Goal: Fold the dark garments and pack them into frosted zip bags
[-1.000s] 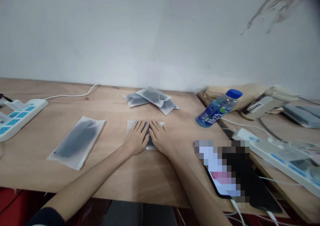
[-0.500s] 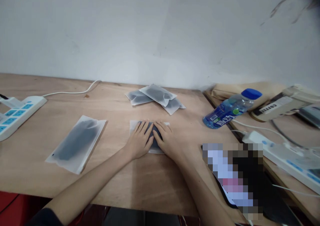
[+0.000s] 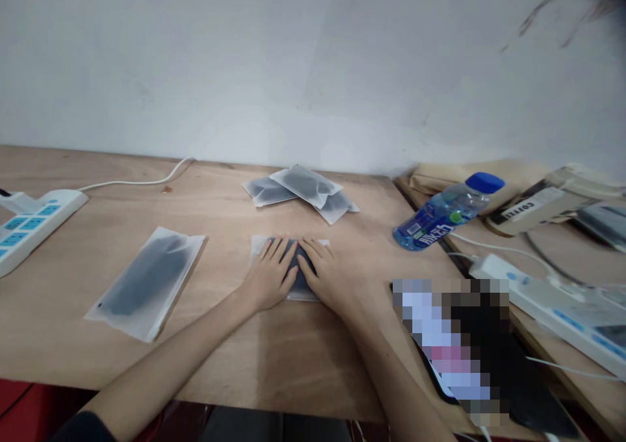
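Observation:
A frosted zip bag [image 3: 302,291] with something dark inside lies flat on the wooden table, mostly covered by both hands. My left hand [image 3: 270,274] rests on its left half, fingers stretched out and pointing away from me. On the right half lies my right hand [image 3: 320,269], flat, its fingers spread as well. The thumbs come near each other over the dark contents. To the left is another frosted zip bag [image 3: 147,282] with a dark item inside. Farther back, several similar bags [image 3: 306,186] overlap in a loose pile.
A blue-capped bottle [image 3: 443,214] lies tilted at the right, near a cup marked COFFEE [image 3: 533,207]. In front of them is a phone [image 3: 440,357], partly blurred out. Power strips stand left [image 3: 44,223] and right [image 3: 552,315], with white cables. A wall [image 3: 220,70] rises behind the table.
The whole view has shifted very slightly to the left. Both hands stay flat on the same bag, with no other visible difference.

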### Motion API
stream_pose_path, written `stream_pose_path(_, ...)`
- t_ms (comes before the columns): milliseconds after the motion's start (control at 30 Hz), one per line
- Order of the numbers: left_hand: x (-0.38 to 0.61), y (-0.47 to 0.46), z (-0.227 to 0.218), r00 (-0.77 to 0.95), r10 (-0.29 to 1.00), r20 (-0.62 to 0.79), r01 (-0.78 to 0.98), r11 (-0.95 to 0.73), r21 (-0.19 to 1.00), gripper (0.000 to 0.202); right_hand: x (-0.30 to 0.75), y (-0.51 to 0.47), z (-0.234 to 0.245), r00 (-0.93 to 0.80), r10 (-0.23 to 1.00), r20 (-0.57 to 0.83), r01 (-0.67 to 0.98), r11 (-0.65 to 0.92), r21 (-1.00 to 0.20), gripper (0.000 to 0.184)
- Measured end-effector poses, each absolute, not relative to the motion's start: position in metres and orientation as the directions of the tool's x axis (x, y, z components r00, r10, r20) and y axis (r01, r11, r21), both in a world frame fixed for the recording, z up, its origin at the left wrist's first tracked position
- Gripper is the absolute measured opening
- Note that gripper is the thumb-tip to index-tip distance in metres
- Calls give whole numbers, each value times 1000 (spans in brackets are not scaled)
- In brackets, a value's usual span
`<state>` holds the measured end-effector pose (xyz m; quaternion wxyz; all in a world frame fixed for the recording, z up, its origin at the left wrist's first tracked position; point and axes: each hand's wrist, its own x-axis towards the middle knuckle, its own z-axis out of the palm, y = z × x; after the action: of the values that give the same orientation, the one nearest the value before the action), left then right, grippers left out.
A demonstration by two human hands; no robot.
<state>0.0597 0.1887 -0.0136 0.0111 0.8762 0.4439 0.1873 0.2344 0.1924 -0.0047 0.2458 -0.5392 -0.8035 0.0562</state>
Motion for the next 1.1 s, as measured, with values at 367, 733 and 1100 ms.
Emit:
stream_pose_path(367, 59, 189, -13, 535, 776, 334, 766, -613, 196, 57, 235, 192, -3, -312, 894, 321, 836, 419, -355, 45)
stream_pose_path(733, 58, 189, -14, 535, 779, 327, 764, -612, 207, 57, 237, 192, -2, -322, 893, 314, 844, 421, -332, 45)
stream_pose_path(1100, 58, 189, -13, 536, 781, 319, 759, -612, 223, 58, 238, 194, -7, -312, 894, 321, 841, 417, -344, 45)
